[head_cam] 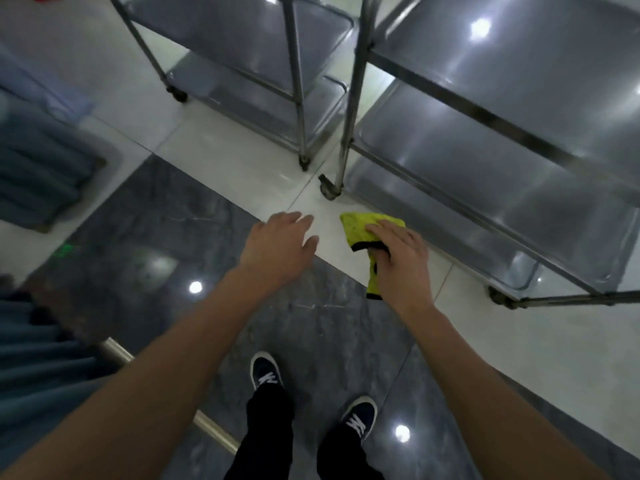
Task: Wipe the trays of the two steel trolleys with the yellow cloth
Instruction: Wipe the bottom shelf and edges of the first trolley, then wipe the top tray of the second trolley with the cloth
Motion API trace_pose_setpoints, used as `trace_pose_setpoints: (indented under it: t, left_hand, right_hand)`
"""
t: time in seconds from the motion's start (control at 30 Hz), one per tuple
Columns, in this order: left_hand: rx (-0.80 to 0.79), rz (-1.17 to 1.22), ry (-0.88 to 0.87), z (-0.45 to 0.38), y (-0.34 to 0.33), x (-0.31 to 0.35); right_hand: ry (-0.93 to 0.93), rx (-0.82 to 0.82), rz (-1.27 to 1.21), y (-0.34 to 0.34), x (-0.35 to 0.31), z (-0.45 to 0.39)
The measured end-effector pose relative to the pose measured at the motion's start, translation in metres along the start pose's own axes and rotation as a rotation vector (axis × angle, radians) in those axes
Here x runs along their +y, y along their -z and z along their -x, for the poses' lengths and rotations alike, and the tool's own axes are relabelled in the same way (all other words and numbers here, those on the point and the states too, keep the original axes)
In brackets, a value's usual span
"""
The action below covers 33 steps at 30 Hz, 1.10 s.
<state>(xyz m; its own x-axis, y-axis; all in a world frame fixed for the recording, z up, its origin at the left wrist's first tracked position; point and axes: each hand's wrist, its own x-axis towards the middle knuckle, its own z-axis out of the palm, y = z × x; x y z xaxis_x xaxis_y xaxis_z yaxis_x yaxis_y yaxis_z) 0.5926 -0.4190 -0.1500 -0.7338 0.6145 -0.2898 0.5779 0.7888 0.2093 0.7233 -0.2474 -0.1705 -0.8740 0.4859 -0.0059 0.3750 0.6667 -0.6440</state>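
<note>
My right hand point(403, 261) grips the yellow cloth point(360, 230), which has a black edge and hangs partly below the hand. My left hand point(277, 251) is held out beside it with fingers relaxed and holds nothing. Both hands hover over the floor, short of the trolleys. The right steel trolley point(502, 140) stands just ahead and to the right, with its stacked trays showing. The left steel trolley point(249, 57) stands farther back, to the upper left of it. Neither hand touches a trolley.
Castor wheels point(327, 188) of the right trolley sit just ahead of the cloth. Blue fabric point(38, 174) is stacked at the left, and a steel rail point(162, 386) runs along the lower left. My feet point(266, 372) stand on dark glossy tiles.
</note>
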Motion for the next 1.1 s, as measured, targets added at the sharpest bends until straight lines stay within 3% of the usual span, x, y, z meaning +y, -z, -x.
trace_pose_setpoints:
  t: [0.3,0.57,0.87,1.1]
  left_hand:
    - [0.149,0.075,0.084,0.025,0.126,-0.123]
    - [0.256,0.068,0.059,0.016,0.239,-0.249]
    - [0.351,0.083,-0.051,-0.038,0.308,-0.278]
    - [0.316,0.014,-0.104,-0.122,0.341,-0.296]
  right_hand:
    - [0.086,0.015,-0.016,-0.013,-0.167,-0.063]
    - [0.157,0.146,-0.098,-0.027,-0.319,-0.126]
    - [0.148,0.229,-0.088,-0.02,-0.374,-0.195]
    - [0.118,0.221,-0.072,-0.039,-0.381,-0.274]
